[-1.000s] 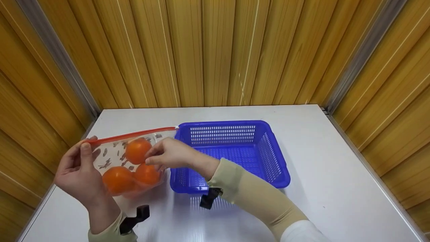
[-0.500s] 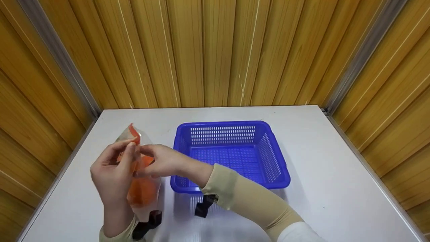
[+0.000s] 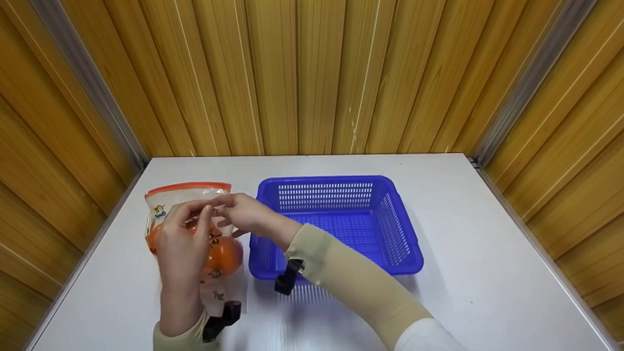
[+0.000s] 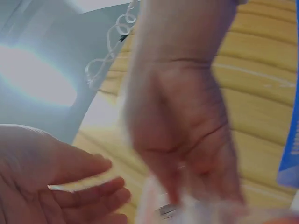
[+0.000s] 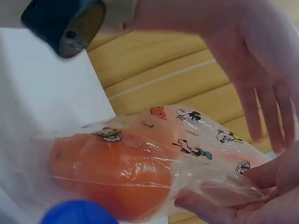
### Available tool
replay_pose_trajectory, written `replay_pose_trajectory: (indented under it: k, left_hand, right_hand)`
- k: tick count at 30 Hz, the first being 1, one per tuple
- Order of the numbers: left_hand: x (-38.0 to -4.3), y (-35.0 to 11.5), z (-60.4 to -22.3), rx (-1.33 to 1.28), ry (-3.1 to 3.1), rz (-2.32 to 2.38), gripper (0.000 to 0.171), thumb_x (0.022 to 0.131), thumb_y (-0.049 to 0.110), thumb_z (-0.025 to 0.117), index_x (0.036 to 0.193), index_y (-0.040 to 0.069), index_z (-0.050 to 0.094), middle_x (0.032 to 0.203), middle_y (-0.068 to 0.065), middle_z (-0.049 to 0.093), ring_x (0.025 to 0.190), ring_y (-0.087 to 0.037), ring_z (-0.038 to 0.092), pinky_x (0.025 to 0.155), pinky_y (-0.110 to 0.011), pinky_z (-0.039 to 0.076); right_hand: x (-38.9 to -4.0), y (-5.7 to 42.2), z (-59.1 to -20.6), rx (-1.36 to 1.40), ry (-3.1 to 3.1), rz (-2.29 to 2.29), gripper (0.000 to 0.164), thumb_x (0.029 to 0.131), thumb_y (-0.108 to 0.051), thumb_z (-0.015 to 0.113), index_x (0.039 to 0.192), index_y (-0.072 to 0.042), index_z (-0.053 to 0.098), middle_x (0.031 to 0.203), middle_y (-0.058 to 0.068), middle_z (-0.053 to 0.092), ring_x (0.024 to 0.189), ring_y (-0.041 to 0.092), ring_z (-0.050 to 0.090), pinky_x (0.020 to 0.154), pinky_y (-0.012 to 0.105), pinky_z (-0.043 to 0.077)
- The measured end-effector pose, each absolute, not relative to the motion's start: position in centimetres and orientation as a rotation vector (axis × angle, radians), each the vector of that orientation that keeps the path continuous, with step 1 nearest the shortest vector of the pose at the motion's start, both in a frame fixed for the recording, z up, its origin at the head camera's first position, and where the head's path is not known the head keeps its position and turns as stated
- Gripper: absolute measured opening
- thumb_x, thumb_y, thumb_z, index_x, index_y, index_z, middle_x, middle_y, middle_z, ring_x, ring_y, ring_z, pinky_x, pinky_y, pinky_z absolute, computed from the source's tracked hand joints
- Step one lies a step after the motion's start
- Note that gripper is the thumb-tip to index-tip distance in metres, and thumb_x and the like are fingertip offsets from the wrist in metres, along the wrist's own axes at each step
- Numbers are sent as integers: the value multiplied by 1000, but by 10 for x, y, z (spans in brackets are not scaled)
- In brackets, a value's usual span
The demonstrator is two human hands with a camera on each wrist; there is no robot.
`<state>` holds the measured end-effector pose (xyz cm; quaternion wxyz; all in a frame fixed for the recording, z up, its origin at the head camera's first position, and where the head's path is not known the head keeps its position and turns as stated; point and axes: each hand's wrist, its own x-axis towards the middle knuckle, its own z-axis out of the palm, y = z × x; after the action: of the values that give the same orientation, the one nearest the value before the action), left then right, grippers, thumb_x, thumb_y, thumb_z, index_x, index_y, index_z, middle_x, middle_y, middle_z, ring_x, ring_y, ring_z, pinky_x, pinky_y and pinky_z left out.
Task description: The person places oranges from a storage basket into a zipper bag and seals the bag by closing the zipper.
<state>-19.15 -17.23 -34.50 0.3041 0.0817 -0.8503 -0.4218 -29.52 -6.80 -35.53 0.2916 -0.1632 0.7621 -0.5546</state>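
Note:
A clear zip bag (image 3: 185,194) with a red top strip and printed cartoon figures holds round, smooth orange fruits (image 3: 224,254); it is at the left of the white table. My right hand (image 3: 246,213) pinches the bag's side, and in the right wrist view its fingers (image 5: 210,207) press the film together near the fruit. My left hand (image 3: 183,243) is in front of the bag, partly hiding it. The left wrist view has the left hand (image 4: 46,168) with fingers extended and nothing between them; the right hand (image 4: 182,112) is blurred there.
A blue perforated basket (image 3: 336,273) stands just right of the bag, under my right forearm. Wood-patterned walls (image 3: 312,78) enclose the white table (image 3: 468,243) at the back and sides.
The left hand has let go of the red strip and moved right. The bag has turned from being stretched sideways, through edge-on, to facing me with its strip at the far side.

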Motion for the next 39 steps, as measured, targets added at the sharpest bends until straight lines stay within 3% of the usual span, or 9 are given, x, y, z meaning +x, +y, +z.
replay_pose_trajectory:
  k: [2, 5, 8, 11, 15, 19, 23, 34, 39]
  left_hand:
    - [-185, -180, -341, 330, -2415, -1075, 24, 99, 13, 69, 116, -2, 71, 115, -22, 68, 105, -37, 66, 94, -51, 59]
    - [-184, -190, -342, 409, -2729, -1003, 40, 97, 18, 71, 128, -4, 62, 132, -31, 55, 122, -48, 52, 98, -66, 51]
    - [-197, -194, -352, 375, -2998, -925, 66, 93, 26, 77, 144, -1, 47, 153, -36, 32, 142, -56, 25, 109, -78, 33]
    - [-214, -190, -367, 321, -3130, -838, 83, 90, 35, 79, 153, 0, 38, 163, -35, 15, 149, -56, 8, 114, -81, 21]
    - [-232, -185, -389, 307, -3150, -720, 86, 92, 35, 75, 154, -9, 33, 166, -35, 8, 154, -53, 2, 118, -77, 19]
    - [-245, -185, -407, 339, -3095, -660, 80, 96, 32, 69, 151, -15, 34, 167, -35, 7, 156, -51, -1, 124, -70, 13]
    - [-255, -188, -420, 361, -3030, -698, 74, 98, 31, 66, 149, -14, 37, 168, -35, 1, 157, -49, -9, 127, -66, 0]
    - [-267, -205, -444, 98, -3065, -709, 71, 102, 33, 60, 155, -8, 34, 169, -26, -17, 156, -42, -24, 125, -61, -17]
    - [-262, -203, -431, 132, -3049, -748, 71, 101, 29, 62, 157, -5, 33, 169, -29, -3, 158, -44, -16, 123, -65, -17]
  right_hand:
    - [-302, -66, -356, -411, 2005, -1485, 36, 108, -11, 46, 137, -19, 66, 134, 9, 69, 120, 30, 68, 69, 33, 57]
    - [-311, -63, -356, -327, 1961, -1541, 39, 107, -6, 44, 142, -13, 60, 136, 14, 66, 123, 33, 65, 69, 34, 54]
    - [-317, -62, -357, -213, 1935, -1626, 43, 104, -5, 48, 148, -7, 51, 140, 18, 62, 129, 35, 61, 84, 46, 59]
    - [-320, -61, -359, -145, 1900, -1724, 58, 98, -1, 51, 154, -1, 37, 150, 22, 51, 140, 38, 50, 107, 61, 49]
    - [-319, -58, -359, -140, 1833, -1821, 74, 89, 4, 51, 158, 4, 26, 154, 23, 43, 147, 37, 39, 118, 69, 32]
    - [-317, -49, -354, -166, 1817, -1821, 79, 88, 2, 54, 160, 4, 22, 158, 22, 41, 148, 34, 39, 121, 65, 31]
    - [-315, -38, -348, -172, 1810, -1822, 86, 89, 0, 57, 163, 1, 13, 167, 22, 27, 155, 34, 29, 123, 63, 29]
    - [-325, 14, -338, -256, 1813, -1799, 66, 99, -7, 55, 160, -4, 30, 162, 22, 38, 151, 37, 38, 121, 64, 31]
    - [-338, 43, -333, -236, 1870, -1833, 57, 104, -10, 52, 158, -6, 35, 160, 19, 42, 148, 35, 44, 120, 62, 35]
